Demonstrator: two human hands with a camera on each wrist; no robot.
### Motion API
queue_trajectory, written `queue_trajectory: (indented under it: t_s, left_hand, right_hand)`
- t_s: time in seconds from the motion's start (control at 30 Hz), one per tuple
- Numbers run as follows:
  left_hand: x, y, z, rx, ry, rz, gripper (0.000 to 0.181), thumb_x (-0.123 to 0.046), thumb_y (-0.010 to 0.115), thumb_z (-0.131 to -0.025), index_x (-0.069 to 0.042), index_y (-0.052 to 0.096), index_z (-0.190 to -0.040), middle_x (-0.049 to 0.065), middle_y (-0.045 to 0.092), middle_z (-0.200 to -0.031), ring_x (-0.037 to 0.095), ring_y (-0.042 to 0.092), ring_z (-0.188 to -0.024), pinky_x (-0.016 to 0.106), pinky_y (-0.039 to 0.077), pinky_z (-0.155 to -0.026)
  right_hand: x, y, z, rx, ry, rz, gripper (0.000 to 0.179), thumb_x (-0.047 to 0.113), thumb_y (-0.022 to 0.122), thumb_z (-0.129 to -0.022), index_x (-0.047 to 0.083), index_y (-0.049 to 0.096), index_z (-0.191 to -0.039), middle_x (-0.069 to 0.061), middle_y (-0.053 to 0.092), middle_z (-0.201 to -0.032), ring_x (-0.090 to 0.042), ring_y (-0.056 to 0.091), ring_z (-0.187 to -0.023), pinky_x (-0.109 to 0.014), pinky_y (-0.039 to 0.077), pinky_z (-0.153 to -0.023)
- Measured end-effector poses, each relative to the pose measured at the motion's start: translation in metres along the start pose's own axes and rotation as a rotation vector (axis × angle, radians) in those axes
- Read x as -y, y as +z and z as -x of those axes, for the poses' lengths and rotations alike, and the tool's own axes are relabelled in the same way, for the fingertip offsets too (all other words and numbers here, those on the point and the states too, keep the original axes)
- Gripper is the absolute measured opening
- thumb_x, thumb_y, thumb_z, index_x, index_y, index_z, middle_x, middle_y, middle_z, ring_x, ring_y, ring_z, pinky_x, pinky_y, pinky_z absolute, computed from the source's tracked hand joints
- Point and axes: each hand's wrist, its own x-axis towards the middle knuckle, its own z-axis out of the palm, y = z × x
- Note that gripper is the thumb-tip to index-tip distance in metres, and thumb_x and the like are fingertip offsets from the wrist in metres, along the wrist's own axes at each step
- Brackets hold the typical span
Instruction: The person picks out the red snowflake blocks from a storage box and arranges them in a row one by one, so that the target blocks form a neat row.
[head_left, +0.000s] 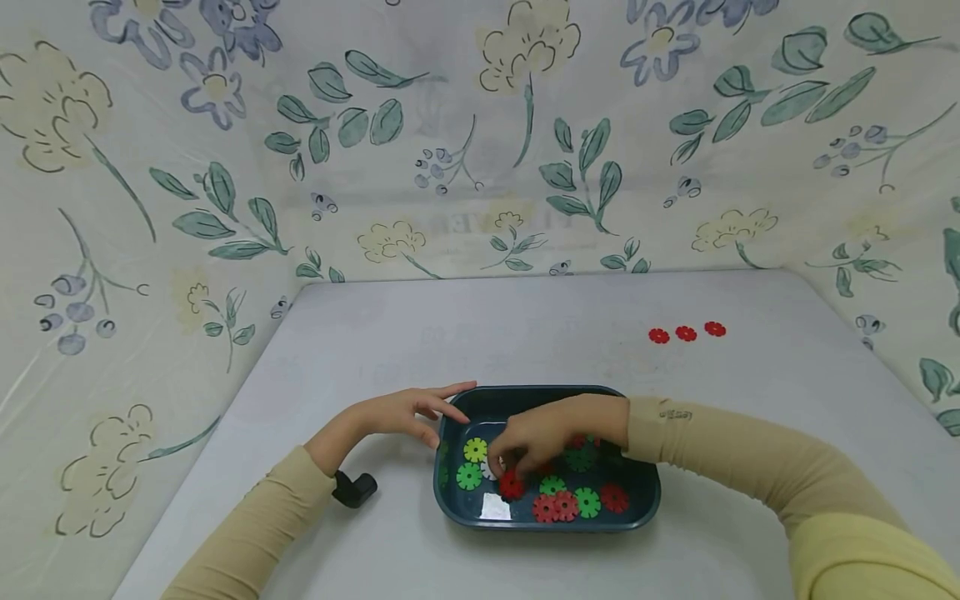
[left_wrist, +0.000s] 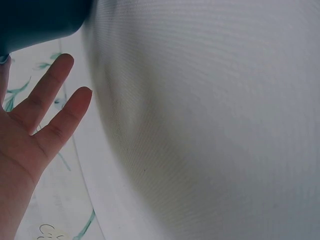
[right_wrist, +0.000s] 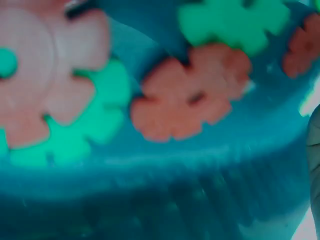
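Grey table (head_left: 525, 333), floral cloth walls (head_left: 187, 167)

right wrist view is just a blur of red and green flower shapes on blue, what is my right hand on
Observer: The head view shows your right hand inside the dark blue tray, fingertips down at a red flower piece.
Operator: is it lifted yet
Observer: I cannot tell; the fingers cover its top and it sits level with the other pieces.
Operator: where is my left hand
Observer: Your left hand lies with fingers straight against the tray's left rim, holding nothing.
Operator: any pieces outside the tray
Observer: Yes, three red flower pieces lie in a row on the table, beyond the tray to its right.
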Motion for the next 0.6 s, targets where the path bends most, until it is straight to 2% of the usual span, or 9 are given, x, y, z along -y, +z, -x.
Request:
queue_trajectory:
  t_s: [0.17,0.3,0.47,0.6]
  left_hand:
    - [0.001,0.000,0.000,-0.004,-0.006,-0.001,0.048,-0.025,0.065,-0.084,-0.002,0.054,-0.125,0.013,0.013,-0.153,0.037,0.015,-0.138,0.057,0.032,-0.096]
    - [0.001,0.000,0.000,-0.008,-0.009,-0.004,0.047,-0.023,0.066,-0.084,-0.003,0.055,-0.125,0.013,0.014,-0.153,0.036,0.016,-0.137,0.056,0.033,-0.096]
    - [0.000,0.001,-0.001,-0.012,-0.024,-0.003,0.046,-0.021,0.065,-0.084,-0.005,0.055,-0.125,0.012,0.014,-0.153,0.035,0.017,-0.137,0.055,0.033,-0.096]
    - [0.000,0.001,-0.001,-0.012,-0.028,0.004,0.046,-0.021,0.065,-0.084,-0.004,0.055,-0.125,0.012,0.014,-0.153,0.035,0.017,-0.137,0.056,0.033,-0.096]
  right_hand:
    - [0.002,-0.012,0.008,-0.066,-0.037,-0.043,0.018,0.011,0.059,-0.089,0.012,0.058,-0.107,0.003,0.062,-0.091,0.001,0.051,-0.075,-0.013,0.045,-0.070]
    - [0.004,-0.023,0.019,-0.114,-0.058,-0.138,0.019,0.006,0.055,-0.090,0.007,0.058,-0.109,0.001,0.062,-0.091,0.002,0.051,-0.075,-0.016,0.047,-0.070]
    - [0.006,-0.033,0.036,-0.200,-0.042,-0.242,0.019,0.003,0.053,-0.089,0.005,0.059,-0.106,0.001,0.060,-0.085,-0.001,0.050,-0.071,-0.019,0.047,-0.068]
    - [0.007,-0.039,0.052,-0.283,-0.017,-0.333,0.018,0.003,0.052,-0.089,0.003,0.058,-0.106,0.001,0.057,-0.079,-0.022,0.052,-0.064,-0.021,0.045,-0.059]
